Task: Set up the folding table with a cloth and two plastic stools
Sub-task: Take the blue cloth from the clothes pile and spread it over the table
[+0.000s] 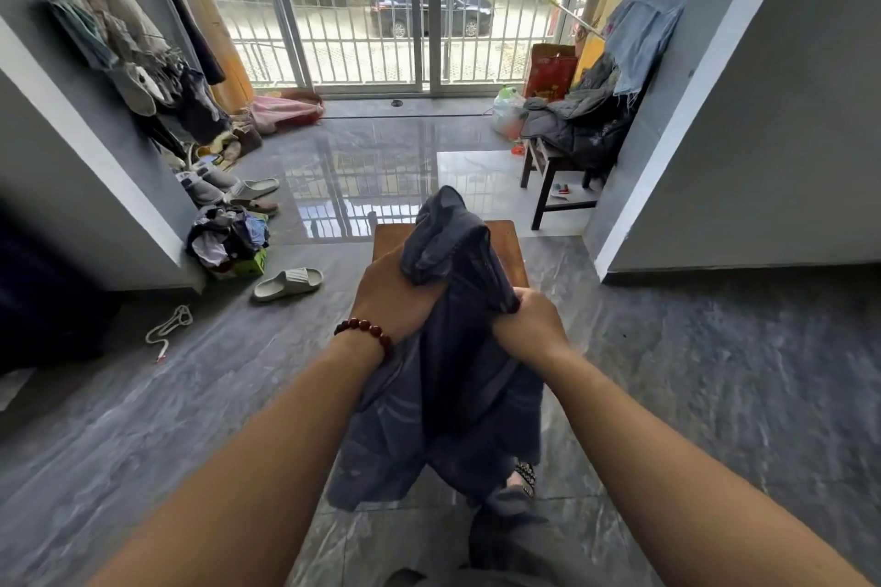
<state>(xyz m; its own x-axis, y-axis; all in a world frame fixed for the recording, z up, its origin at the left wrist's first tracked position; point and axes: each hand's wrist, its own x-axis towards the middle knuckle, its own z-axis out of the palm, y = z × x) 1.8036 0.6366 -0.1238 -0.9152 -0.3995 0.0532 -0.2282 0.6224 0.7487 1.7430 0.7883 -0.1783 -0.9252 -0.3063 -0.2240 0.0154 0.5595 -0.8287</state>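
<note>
A dark blue-grey cloth [448,386] hangs bunched in front of me, held up by both hands. My left hand [391,296], with a red bead bracelet on its wrist, grips the upper bunch of the cloth. My right hand [529,319] grips a fold just to the right and slightly lower. Behind the cloth stands the small brown wooden table [507,248], its top mostly hidden by the fabric. No plastic stools are in view.
A dark chair [553,176] piled with clothes stands at the right by the grey wall. Slippers [288,284], shoes and a heap of clothes [229,241] lie along the left wall. A white cord [169,329] lies on the floor. A barred sliding door [410,5] is ahead.
</note>
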